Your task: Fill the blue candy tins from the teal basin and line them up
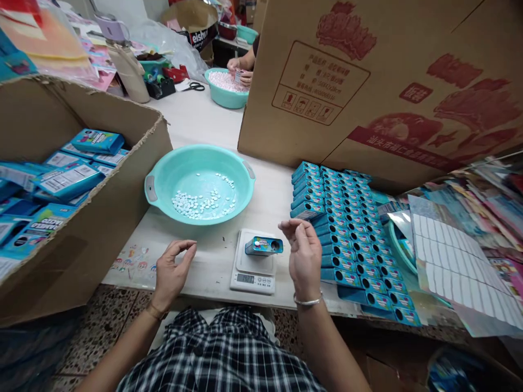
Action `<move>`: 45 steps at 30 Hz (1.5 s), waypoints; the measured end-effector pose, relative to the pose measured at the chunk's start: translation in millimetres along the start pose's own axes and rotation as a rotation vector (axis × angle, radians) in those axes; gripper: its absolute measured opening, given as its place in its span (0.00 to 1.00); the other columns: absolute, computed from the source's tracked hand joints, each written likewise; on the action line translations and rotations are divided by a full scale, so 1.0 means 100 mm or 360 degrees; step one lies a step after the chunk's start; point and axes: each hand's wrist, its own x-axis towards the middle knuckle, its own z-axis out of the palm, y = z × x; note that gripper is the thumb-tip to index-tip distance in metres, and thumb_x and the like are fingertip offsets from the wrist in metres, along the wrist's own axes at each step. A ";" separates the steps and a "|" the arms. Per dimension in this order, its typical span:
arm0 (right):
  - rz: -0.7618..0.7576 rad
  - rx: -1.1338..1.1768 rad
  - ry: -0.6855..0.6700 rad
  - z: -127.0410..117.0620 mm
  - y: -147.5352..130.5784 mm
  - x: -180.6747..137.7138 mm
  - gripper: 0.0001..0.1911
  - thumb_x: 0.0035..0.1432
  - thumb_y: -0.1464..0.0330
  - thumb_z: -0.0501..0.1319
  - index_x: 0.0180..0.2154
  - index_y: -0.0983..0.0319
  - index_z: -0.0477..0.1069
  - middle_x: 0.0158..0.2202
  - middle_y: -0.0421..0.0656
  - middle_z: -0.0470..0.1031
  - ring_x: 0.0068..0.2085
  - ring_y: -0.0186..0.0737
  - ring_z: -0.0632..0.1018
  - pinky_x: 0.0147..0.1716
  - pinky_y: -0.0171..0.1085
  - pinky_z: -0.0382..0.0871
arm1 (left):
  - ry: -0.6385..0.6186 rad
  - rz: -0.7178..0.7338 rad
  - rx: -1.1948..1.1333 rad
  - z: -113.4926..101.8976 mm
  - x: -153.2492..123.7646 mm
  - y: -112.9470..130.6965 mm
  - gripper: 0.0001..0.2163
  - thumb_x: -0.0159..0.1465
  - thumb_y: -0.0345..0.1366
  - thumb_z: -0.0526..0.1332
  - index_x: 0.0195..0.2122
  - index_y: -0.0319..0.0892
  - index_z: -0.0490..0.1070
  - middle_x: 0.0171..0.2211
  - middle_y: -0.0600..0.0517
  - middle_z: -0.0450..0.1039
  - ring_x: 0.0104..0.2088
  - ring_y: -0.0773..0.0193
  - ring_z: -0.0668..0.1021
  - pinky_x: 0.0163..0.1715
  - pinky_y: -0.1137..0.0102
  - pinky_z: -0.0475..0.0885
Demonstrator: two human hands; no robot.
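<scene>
A small blue candy box (263,245) lies on the white kitchen scale (252,283), its round dark opening facing up. Just right of it, apart from the box, my right hand (303,256) hovers with its fingers loosely bent and apart, holding nothing visible. My left hand (174,272) is left of the scale, thumb and fingertips pinched together; whatever may be between them is hidden. Beyond the hands sits a turquoise basin (200,158) with small pale candies (192,204) on its bottom. Rows of similar blue boxes (347,234) stand close to my right hand.
An open carton (134,179) with sealed blue boxes is at the left. A large printed carton (327,92) blocks the back right. Behind, another person's hands (241,71) work over a basin (229,98) of pink candies. A label sheet (461,267) lies right; scissors (195,86) lie farther back.
</scene>
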 end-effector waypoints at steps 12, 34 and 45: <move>-0.0170 -0.1942 -0.1504 0.09 0.70 1.38 0.19 0.53 0.59 0.66 0.47 0.55 0.72 0.33 0.42 0.77 0.33 0.40 0.75 0.35 0.37 0.63 | -0.0445 0.0215 0.0235 0.18 -0.04 0.11 0.15 0.66 0.40 0.58 0.52 0.45 0.70 0.49 0.46 0.72 0.51 0.57 0.74 0.53 0.60 0.70; -0.0204 -0.1529 -0.1342 0.37 1.03 1.35 0.05 0.52 0.67 0.61 0.28 0.63 0.70 0.24 0.35 0.70 0.29 0.30 0.68 0.31 0.31 0.58 | -0.0785 0.0717 0.0200 0.76 0.20 1.02 0.10 0.68 0.34 0.56 0.49 0.45 0.70 0.41 0.48 0.71 0.42 0.60 0.73 0.42 0.65 0.70; -0.0181 -0.0797 -0.1063 -0.45 0.06 0.43 0.07 0.60 0.63 0.60 0.33 0.59 0.72 0.40 0.43 0.71 0.43 0.39 0.72 0.40 0.36 0.66 | -0.0969 0.0926 0.0987 0.83 0.37 1.28 0.10 0.69 0.38 0.53 0.35 0.41 0.71 0.33 0.49 0.69 0.36 0.58 0.69 0.36 0.63 0.63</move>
